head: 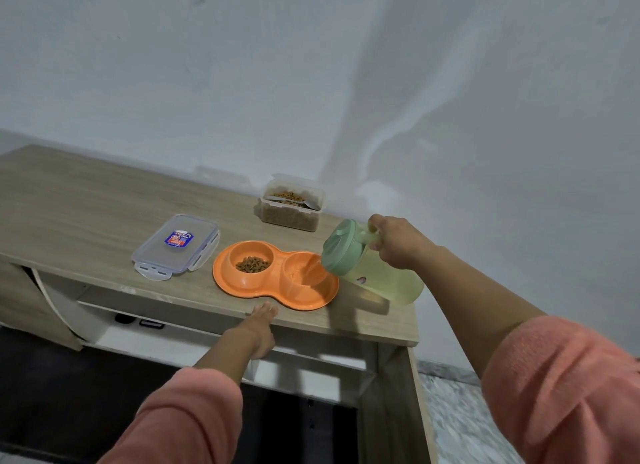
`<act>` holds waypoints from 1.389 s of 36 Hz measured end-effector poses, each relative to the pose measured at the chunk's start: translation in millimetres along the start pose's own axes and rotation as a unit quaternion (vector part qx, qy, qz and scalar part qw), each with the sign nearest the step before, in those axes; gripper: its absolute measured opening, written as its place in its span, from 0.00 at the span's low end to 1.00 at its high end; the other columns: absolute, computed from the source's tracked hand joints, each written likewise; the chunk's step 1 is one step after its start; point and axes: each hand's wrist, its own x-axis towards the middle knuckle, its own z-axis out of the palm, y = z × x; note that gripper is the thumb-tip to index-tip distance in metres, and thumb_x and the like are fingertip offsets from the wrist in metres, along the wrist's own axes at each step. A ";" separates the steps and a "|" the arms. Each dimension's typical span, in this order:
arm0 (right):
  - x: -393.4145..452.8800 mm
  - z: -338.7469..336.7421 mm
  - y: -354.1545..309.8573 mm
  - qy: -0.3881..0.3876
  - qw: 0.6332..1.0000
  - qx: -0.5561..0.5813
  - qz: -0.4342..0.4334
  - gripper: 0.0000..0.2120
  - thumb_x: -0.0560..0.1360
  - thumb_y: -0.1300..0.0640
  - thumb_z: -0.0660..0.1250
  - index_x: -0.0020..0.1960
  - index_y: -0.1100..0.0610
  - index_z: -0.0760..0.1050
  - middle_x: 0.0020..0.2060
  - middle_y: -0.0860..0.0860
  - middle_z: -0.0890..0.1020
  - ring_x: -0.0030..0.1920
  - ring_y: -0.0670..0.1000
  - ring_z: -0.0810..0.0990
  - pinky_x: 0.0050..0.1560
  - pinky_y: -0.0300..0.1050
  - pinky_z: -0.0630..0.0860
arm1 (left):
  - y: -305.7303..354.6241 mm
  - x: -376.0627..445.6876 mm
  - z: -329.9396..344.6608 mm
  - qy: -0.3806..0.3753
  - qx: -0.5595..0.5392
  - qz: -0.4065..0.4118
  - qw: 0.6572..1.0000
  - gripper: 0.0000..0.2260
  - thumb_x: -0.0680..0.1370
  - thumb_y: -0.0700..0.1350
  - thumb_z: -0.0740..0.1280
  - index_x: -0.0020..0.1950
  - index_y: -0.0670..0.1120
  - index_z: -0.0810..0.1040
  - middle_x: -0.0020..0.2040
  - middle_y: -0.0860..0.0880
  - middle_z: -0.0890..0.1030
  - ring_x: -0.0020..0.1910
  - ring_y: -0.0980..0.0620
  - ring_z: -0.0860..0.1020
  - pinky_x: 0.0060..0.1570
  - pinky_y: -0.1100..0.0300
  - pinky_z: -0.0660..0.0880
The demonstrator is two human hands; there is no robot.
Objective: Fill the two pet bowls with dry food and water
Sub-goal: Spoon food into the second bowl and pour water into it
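An orange double pet bowl [242,287] lies near the front edge of the wooden table [86,200]. Its left bowl holds dry kibble [252,264]. Water [306,271] runs into its right bowl from a green jug [374,273], which is tilted left with its lid end over that bowl. My right hand [398,241] grips the jug's handle. My left hand [261,328] rests with fingers spread on the table's front edge, just below the orange bowl and apart from it.
A clear food container [292,217] with kibble and a spoon [304,203] stands at the back by the wall. Its lid [176,245] lies left of the bowl. Below the tabletop are open shelves [145,339]. The table's right end is near the jug.
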 end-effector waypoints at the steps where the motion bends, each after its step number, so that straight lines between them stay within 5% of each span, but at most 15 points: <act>1: -0.2 -0.3 -0.1 0.001 1.000 0.001 0.000 0.15 0.78 0.60 0.62 0.64 0.59 0.67 0.59 0.58 0.75 0.56 0.59 0.75 0.56 0.55 0.75 | 0.0 0.1 0.3 0.000 0.000 0.000 1.000 0.30 0.81 0.36 0.56 0.79 0.46 0.44 0.79 0.50 0.39 0.78 0.50 0.40 0.76 0.55 0.43; 21: -2.3 0.5 5.8 0.023 1.000 0.017 -0.002 0.14 0.78 0.61 0.62 0.63 0.60 0.67 0.58 0.58 0.74 0.57 0.59 0.74 0.53 0.51 0.72 | -0.3 2.4 1.7 -0.002 0.007 -0.009 1.000 0.32 0.80 0.34 0.56 0.79 0.45 0.43 0.79 0.49 0.39 0.78 0.50 0.40 0.77 0.56 0.44; 29: -11.0 16.0 28.9 0.057 0.993 0.094 0.045 0.12 0.78 0.63 0.61 0.61 0.60 0.69 0.56 0.59 0.75 0.47 0.55 0.70 0.43 0.45 0.68 | -0.7 1.7 1.1 -0.001 0.004 -0.005 1.000 0.31 0.80 0.35 0.55 0.79 0.45 0.43 0.79 0.49 0.39 0.78 0.50 0.40 0.77 0.55 0.43; 39: -35.9 44.4 56.8 0.128 0.927 0.315 0.156 0.14 0.79 0.59 0.62 0.64 0.60 0.68 0.60 0.57 0.74 0.52 0.53 0.71 0.50 0.45 0.69 | -3.5 0.1 2.1 0.006 -0.002 0.005 1.000 0.31 0.81 0.36 0.56 0.79 0.45 0.44 0.79 0.49 0.40 0.78 0.50 0.41 0.76 0.57 0.43; 50: -53.4 84.4 54.0 0.199 0.851 0.435 0.216 0.14 0.79 0.58 0.63 0.63 0.59 0.68 0.50 0.50 0.72 0.49 0.52 0.72 0.49 0.41 0.67 | 3.6 -5.2 1.6 0.010 0.020 0.003 1.000 0.30 0.82 0.40 0.57 0.79 0.45 0.44 0.79 0.48 0.40 0.79 0.50 0.41 0.76 0.56 0.42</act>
